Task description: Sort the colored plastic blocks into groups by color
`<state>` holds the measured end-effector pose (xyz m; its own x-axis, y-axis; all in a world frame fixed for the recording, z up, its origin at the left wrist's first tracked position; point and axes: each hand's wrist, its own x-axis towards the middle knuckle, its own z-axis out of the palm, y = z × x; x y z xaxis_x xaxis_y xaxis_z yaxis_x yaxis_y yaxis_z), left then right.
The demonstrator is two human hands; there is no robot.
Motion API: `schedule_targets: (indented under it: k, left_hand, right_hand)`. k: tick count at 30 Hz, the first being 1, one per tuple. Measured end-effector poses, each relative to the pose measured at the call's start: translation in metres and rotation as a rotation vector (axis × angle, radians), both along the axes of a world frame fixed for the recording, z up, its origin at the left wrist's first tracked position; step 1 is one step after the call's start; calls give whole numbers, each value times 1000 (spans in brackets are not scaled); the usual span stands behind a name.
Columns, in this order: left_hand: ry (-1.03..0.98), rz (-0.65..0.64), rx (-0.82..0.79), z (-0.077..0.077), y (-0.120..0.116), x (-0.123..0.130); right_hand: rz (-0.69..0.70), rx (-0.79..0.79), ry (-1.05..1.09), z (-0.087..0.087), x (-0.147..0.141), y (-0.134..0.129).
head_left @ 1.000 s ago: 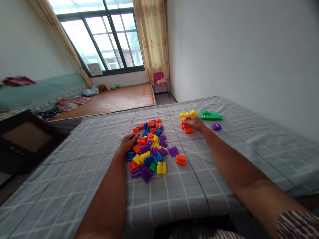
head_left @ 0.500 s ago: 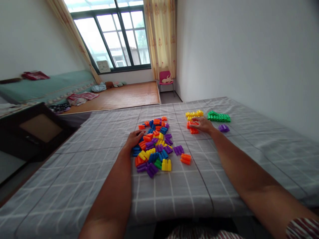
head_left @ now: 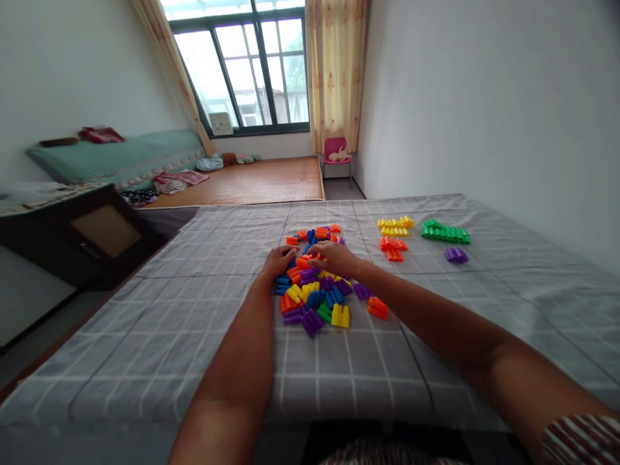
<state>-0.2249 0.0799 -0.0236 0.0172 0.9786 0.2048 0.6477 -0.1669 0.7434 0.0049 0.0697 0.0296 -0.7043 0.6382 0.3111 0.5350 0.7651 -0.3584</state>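
A mixed pile of orange, blue, purple, yellow and green plastic pieces (head_left: 316,299) lies on the checked cloth. At the pile's left edge rests my left hand (head_left: 279,259), its fingers over blue pieces; their grip is unclear. My right hand (head_left: 334,257) reaches over the upper part of the pile, fingertips at an orange piece (head_left: 303,262); whether it is gripped cannot be made out. To the right, sorted by colour, lie yellow pieces (head_left: 395,226), orange pieces (head_left: 393,248), a green row (head_left: 445,232) and purple pieces (head_left: 456,255).
The grey checked cloth (head_left: 194,323) covers the table up to the wall on the right. Beyond it are a low wooden bed platform (head_left: 271,181), a pink chair (head_left: 336,161) with a plush toy, and a dark cabinet (head_left: 97,232) at the left.
My right hand has moved left from the sorted orange pieces to the pile. My left hand stays at the pile's left edge. The view has shifted slightly left.
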Motion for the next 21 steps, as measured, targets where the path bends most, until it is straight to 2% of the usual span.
schedule_targets:
  k: [3, 6, 12, 14, 17, 19, 21]
  left_hand:
    - [-14, -32, 15, -1, 0, 0]
    - [-3, -43, 33, -2, 0, -1]
    - [33, -18, 14, 1, 0, 0]
    - [29, -1, 7, 1, 0, 0]
    - [22, 3, 9, 1, 1, 0]
    - [30, -1, 13, 1, 1, -1]
    - [40, -3, 16, 0, 1, -1]
  right_hand:
    - [-49, -45, -109, 3, -27, 1]
    - [-51, -240, -24, 4, -28, 12]
    - [11, -859, 424, 3, 20, 29]
    - [9, -995, 527, 3, 39, 30]
    - [-37, -1016, 576, 5, 62, 28]
    - [-42, -909, 504, 6, 71, 27]
    - [12, -764, 387, 8, 72, 26]
